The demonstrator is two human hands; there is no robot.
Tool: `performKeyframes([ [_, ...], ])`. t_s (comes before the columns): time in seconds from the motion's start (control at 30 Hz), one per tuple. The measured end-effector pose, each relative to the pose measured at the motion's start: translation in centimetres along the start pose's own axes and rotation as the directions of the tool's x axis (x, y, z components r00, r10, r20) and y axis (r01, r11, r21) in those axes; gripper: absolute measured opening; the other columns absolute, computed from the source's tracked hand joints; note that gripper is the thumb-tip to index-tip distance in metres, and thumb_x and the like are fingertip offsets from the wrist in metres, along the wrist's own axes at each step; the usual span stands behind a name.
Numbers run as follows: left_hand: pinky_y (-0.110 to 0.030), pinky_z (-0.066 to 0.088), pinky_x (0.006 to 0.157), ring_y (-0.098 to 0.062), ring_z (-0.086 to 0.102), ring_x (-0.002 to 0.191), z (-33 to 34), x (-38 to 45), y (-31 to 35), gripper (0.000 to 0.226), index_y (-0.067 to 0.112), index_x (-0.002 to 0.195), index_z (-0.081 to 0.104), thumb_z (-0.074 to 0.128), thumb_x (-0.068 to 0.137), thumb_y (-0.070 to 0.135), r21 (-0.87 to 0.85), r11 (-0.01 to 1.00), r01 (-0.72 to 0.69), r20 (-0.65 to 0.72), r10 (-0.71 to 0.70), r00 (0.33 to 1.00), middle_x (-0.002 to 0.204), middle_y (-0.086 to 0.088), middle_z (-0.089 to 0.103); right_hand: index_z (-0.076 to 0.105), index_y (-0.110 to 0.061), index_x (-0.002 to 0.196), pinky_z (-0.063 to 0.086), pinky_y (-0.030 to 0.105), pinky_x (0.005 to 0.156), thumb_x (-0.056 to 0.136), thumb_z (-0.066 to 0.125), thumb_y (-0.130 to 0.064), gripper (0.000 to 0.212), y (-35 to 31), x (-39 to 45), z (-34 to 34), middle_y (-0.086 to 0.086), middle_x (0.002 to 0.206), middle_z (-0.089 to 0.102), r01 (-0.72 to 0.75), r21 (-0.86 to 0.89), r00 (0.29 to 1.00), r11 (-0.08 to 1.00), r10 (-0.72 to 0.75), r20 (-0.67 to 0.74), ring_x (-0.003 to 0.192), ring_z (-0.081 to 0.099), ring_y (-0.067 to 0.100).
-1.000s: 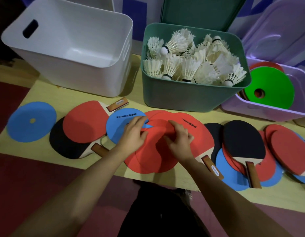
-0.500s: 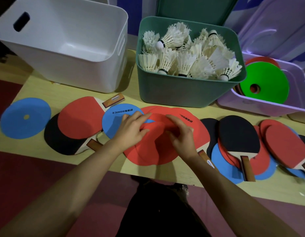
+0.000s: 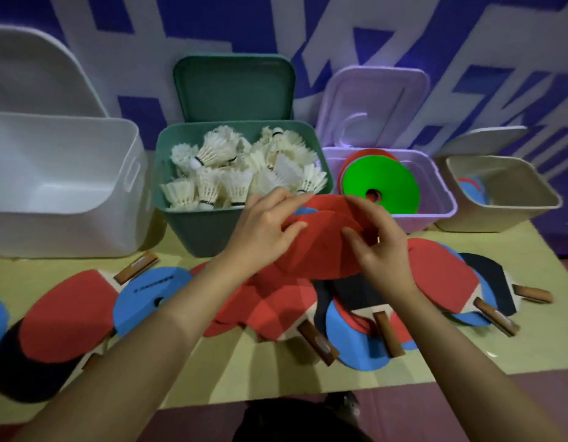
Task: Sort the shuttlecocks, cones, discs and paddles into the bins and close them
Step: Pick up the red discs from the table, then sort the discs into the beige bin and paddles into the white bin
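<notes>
- Both hands hold a stack of red discs lifted above the tabletop, in front of the green bin and purple bin.
- Left hand: fingers curled, pinching the stack's left edge.
- Right hand: fingers pinching the right edge.
- Paddles and blue discs lie below on the tabletop.

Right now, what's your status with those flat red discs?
Left hand and right hand both grip flat red discs, lifted off table. Green bin of white shuttlecocks directly behind. Bins open.
</notes>
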State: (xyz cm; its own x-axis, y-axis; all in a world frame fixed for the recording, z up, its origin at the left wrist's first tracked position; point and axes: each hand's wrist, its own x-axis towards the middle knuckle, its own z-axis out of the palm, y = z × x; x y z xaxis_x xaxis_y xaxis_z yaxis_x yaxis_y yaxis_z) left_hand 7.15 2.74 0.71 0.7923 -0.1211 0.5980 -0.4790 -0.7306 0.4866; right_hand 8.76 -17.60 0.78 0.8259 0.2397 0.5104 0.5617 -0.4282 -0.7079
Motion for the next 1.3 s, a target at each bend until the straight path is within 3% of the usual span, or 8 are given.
performKeyframes([
  [0.37,-0.029,0.035,0.073,-0.012,0.055,0.086,14.4,16.4,10.3,0.039,0.014,0.116,0.065,0.063,0.077,0.022,-0.007,0.982,-0.189,-0.089,0.188,0.978,0.093,-0.003,0.064,0.060,-0.005,0.116,0.045,0.024,0.090,0.082,0.061,-0.002,0.034,11.2,7.3,-18.0,0.001,0.106,0.061,0.130,-0.126,0.963,0.983,-0.156,-0.221,0.098,0.059,0.018],
  [0.67,-0.035,0.039,0.076,-0.015,0.055,0.090,31.1,26.2,17.3,0.037,0.012,0.117,0.064,0.059,0.082,0.023,-0.081,0.994,-0.080,-0.082,0.073,0.994,0.096,-0.005,0.063,0.058,-0.012,0.118,0.049,0.046,0.082,0.088,0.055,-0.004,0.032,25.2,12.1,-31.6,0.008,0.101,0.060,0.096,-0.196,0.964,0.976,-0.140,-0.226,0.092,0.059,0.026],
  [0.83,-0.030,0.035,0.082,-0.015,0.053,0.088,38.5,29.9,17.5,0.035,0.010,0.116,0.064,0.058,0.083,0.021,-0.010,1.000,-0.003,-0.122,0.002,0.993,0.092,-0.009,0.063,0.057,-0.015,0.123,0.048,0.035,0.085,0.090,0.051,-0.005,0.035,31.6,14.8,-33.6,0.007,0.103,0.058,-0.013,-0.172,0.969,0.985,-0.030,-0.244,0.094,0.058,0.023],
  [0.9,-0.033,0.039,0.083,-0.015,0.052,0.088,40.6,30.2,16.5,0.038,0.008,0.117,0.063,0.056,0.083,0.022,-0.040,0.998,0.055,-0.073,-0.057,0.996,0.093,-0.010,0.061,0.057,-0.016,0.125,0.046,0.027,0.085,0.091,0.052,-0.006,0.036,34.1,15.1,-33.4,0.005,0.105,0.057,-0.054,-0.164,0.978,0.985,0.019,-0.207,0.096,0.057,0.020],
  [0.97,-0.039,0.045,0.080,-0.021,0.056,0.089,42.6,30.0,15.2,0.043,0.011,0.121,0.061,0.052,0.084,0.030,0.008,0.993,0.121,0.054,-0.121,0.991,0.097,-0.009,0.061,0.056,-0.018,0.125,0.046,0.030,0.088,0.090,0.052,-0.009,0.037,36.4,14.9,-32.9,0.003,0.110,0.058,-0.129,-0.154,0.984,0.980,0.108,-0.140,0.102,0.056,0.020],
  [1.1,-0.042,0.037,0.088,-0.032,0.052,0.107,44.9,29.7,13.4,0.045,0.019,0.129,0.056,0.058,0.087,0.034,0.376,0.922,0.085,0.370,-0.234,0.899,0.115,-0.007,0.056,0.060,-0.023,0.122,0.040,0.039,0.093,0.085,0.061,-0.013,0.038,40.2,14.1,-31.7,0.008,0.118,0.056,-0.287,-0.375,0.945,0.882,0.324,0.039,0.110,0.052,0.030],
  [1.2,-0.041,0.032,0.093,-0.031,0.045,0.116,44.6,29.2,13.7,0.048,0.018,0.133,0.051,0.049,0.090,0.039,0.443,0.896,0.040,0.412,-0.243,0.878,0.126,-0.007,0.054,0.056,-0.028,0.128,0.033,0.042,0.094,0.086,0.062,-0.024,0.042,40.7,13.7,-31.3,0.009,0.122,0.051,-0.289,-0.461,0.910,0.839,0.390,0.139,0.112,0.047,0.032],
  [1.3,-0.039,0.031,0.089,-0.032,0.051,0.109,42.9,28.0,14.1,0.057,0.016,0.126,0.058,0.034,0.083,0.047,0.424,0.905,0.002,0.405,-0.192,0.894,0.118,-0.009,0.060,0.056,-0.024,0.128,0.032,0.042,0.090,0.089,0.059,-0.024,0.039,39.7,13.0,-31.1,0.011,0.120,0.052,-0.233,-0.443,0.930,0.866,0.331,0.158,0.110,0.046,0.033],
])
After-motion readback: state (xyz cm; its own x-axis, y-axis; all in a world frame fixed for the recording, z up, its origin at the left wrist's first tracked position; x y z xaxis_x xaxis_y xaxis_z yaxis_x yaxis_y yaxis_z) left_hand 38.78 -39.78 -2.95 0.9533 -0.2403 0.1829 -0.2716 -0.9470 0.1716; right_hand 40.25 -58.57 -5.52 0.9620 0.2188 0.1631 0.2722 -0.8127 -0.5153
